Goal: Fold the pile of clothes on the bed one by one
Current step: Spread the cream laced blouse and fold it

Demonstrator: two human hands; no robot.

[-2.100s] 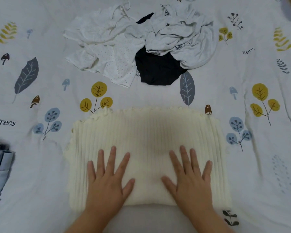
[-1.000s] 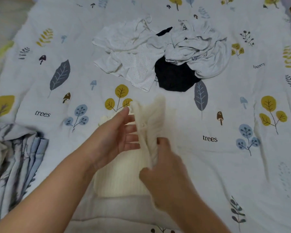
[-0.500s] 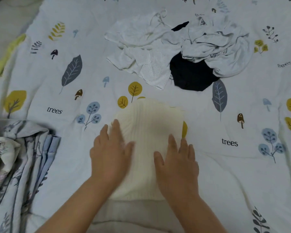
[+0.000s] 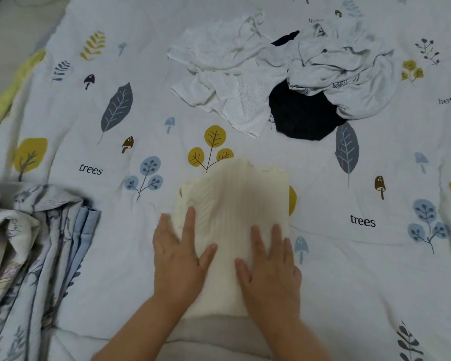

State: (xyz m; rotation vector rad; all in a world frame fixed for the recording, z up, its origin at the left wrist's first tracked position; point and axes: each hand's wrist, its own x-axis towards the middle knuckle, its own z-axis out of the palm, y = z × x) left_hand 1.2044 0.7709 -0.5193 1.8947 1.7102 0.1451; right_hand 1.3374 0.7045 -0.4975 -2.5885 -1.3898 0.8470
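The bed [image 4: 362, 269] carries the unfolded pile of clothes [image 4: 279, 82] well beyond both hands, up and slightly right, so the right hand looks nearer for the next pick. Directly under the grip lies the folded cream knit top [image 4: 235, 212], its long axis running away from the person. The left hand [image 4: 179, 259] and right hand [image 4: 270, 267] press it flat, fingers straight, clamped on nothing.

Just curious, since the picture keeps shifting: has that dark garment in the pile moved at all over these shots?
No. The dark garment lies beside the same grey leaf print as before; only the camera shifted.
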